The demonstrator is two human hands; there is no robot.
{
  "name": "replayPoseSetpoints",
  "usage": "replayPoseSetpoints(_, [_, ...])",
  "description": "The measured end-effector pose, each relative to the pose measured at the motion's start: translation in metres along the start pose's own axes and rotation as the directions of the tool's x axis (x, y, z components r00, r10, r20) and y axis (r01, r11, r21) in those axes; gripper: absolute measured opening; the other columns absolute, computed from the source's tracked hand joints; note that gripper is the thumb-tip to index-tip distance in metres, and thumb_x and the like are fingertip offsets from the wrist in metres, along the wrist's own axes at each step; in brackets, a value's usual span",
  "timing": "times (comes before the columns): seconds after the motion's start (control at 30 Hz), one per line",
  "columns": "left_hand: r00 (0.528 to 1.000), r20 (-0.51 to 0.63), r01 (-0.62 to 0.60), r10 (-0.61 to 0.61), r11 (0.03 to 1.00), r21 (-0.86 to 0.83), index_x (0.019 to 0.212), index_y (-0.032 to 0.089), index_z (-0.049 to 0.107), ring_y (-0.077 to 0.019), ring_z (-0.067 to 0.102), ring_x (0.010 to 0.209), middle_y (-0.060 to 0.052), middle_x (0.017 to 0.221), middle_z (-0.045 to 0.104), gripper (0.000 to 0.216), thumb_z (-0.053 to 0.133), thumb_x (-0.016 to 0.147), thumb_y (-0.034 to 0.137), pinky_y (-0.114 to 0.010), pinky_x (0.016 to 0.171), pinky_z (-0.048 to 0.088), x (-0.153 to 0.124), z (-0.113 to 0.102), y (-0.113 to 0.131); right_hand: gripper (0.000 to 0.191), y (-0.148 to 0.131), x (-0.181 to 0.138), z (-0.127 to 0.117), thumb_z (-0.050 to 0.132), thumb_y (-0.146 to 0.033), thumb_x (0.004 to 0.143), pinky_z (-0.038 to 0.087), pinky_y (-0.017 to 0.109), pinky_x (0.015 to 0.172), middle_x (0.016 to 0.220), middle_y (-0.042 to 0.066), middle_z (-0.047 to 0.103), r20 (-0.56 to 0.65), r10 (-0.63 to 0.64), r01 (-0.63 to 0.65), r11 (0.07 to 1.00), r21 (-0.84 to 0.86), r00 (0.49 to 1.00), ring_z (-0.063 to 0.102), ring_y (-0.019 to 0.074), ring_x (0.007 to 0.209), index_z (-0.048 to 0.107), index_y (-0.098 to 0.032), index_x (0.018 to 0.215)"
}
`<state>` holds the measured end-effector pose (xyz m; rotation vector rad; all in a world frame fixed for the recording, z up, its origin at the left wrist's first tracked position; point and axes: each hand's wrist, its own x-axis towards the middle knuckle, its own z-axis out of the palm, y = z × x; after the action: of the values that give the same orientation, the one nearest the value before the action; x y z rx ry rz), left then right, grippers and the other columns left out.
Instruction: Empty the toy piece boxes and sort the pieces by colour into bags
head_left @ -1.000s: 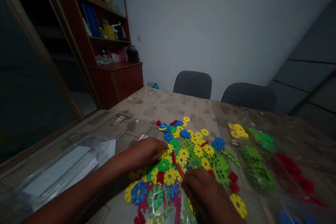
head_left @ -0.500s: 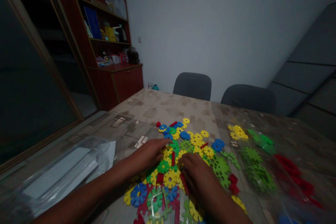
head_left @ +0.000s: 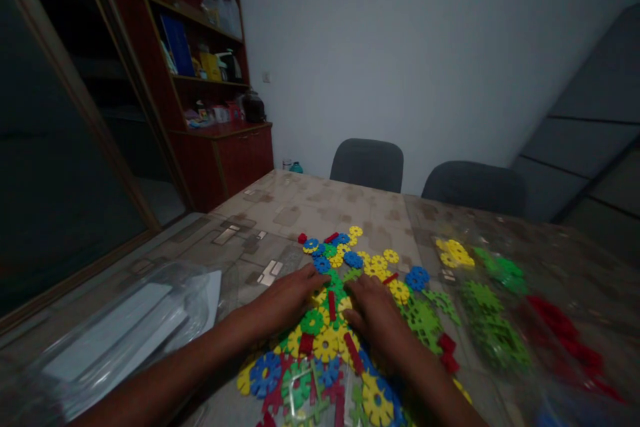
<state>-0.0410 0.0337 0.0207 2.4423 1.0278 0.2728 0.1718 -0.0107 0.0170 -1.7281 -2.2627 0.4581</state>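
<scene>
A heap of flat notched plastic building pieces (head_left: 326, 345) in yellow, green, blue and red spreads across the table in front of me. My left hand (head_left: 296, 295) rests at the heap's left side, its fingers stretched out over green and yellow pieces. On the other side, my right hand (head_left: 374, 307) has its fingers apart above the pieces, the fingertips by a light green lattice piece (head_left: 352, 275). Between the hands lie a red bar (head_left: 332, 305) and a green notched disc (head_left: 313, 321). The undersides of both hands are hidden.
Clear bags of sorted pieces stand at the right: yellow (head_left: 454, 253), green (head_left: 495, 327) and red (head_left: 565, 333). A clear plastic package with white sheets (head_left: 125, 320) lies at the left. Two grey chairs (head_left: 367, 163) are behind the table (head_left: 300, 203); a red cabinet (head_left: 245, 153) is farther left.
My right hand has moved slightly forward, uncovering a red bar and yellow pieces nearer me. My left hand has shifted only a little.
</scene>
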Motion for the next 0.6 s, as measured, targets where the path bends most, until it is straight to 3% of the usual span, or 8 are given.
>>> replayPoseSetpoints(0.23, [0.996,-0.048,0.072,-0.070,0.997,0.035,0.096,0.021,0.061,-0.0223,0.059,0.092,-0.004,0.102,0.060,0.023,0.060,0.075,0.011,-0.029,0.078,0.042,-0.001,-0.004,-0.003,0.015,0.009,-0.001,-0.002,0.068,-0.009,0.077,0.039,0.028,0.076,0.088,0.002,0.063,-0.082,-0.011,0.027,0.981,0.193,0.997,0.056,0.0194,0.085,0.066,-0.018,0.087])
replayPoseSetpoints(0.4, [0.988,-0.118,0.105,-0.103,0.995,0.004,0.084,0.020,0.059,-0.0205,0.059,0.078,-0.001,0.083,0.063,0.002,0.058,0.083,0.018,-0.027,0.067,0.037,0.002,-0.009,-0.003,0.010,0.006,-0.001,-0.013,0.063,-0.010,0.080,0.034,0.026,0.062,0.075,-0.002,0.058,-0.122,-0.022,0.055,0.958,0.281,0.992,0.052,0.0158,0.069,0.062,-0.018,0.084])
replayPoseSetpoints(0.5, [0.983,-0.146,0.106,-0.109,0.994,-0.025,0.085,0.020,0.058,-0.0198,0.059,0.077,-0.001,0.081,0.064,0.004,0.056,0.087,0.021,-0.026,0.068,0.037,0.003,-0.012,-0.002,0.015,-0.007,-0.007,-0.012,0.067,-0.008,0.075,0.034,0.025,0.063,0.074,-0.003,0.061,-0.066,-0.102,0.118,0.943,0.313,0.993,0.054,0.0152,0.070,0.065,-0.020,0.083])
replayPoseSetpoints(0.6, [0.981,-0.155,0.116,-0.121,0.992,-0.040,0.085,0.019,0.058,-0.0197,0.059,0.074,-0.001,0.079,0.064,0.008,0.055,0.089,0.025,-0.026,0.066,0.036,0.003,-0.012,-0.001,0.022,-0.019,-0.014,-0.004,0.069,-0.007,0.074,0.040,0.025,0.071,0.086,-0.001,0.069,0.018,-0.207,0.189,0.920,0.344,0.978,0.060,0.0162,0.079,0.070,-0.022,0.090])
